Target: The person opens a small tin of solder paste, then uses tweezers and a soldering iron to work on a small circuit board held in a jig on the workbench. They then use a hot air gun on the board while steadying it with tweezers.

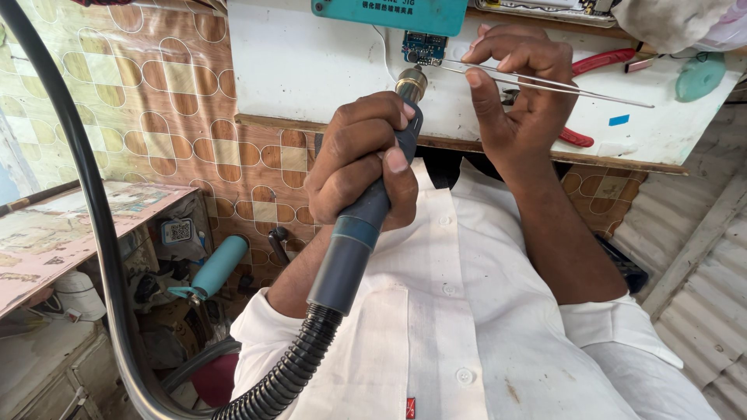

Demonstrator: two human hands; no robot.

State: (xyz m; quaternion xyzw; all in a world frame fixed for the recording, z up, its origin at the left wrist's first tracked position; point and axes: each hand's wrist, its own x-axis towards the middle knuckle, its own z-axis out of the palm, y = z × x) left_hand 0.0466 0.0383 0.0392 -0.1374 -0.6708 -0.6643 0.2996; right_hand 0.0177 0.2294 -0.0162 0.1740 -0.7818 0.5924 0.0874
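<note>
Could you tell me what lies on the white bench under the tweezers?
Under the tweezers on the white bench lie red-handled pliers; the right hand covers their middle and jaws.

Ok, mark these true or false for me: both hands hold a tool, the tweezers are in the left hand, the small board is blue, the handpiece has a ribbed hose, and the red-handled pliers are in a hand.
1. Both hands hold a tool. True: the left hand grips the hot-air handpiece and the right hand holds the tweezers.
2. The tweezers are in the left hand. False: they are in the right hand.
3. The small circuit board is blue. True.
4. A black ribbed hose leaves the handpiece's lower end. True.
5. The red-handled pliers are in a hand. False: they lie on the white bench, behind the right hand.
</note>
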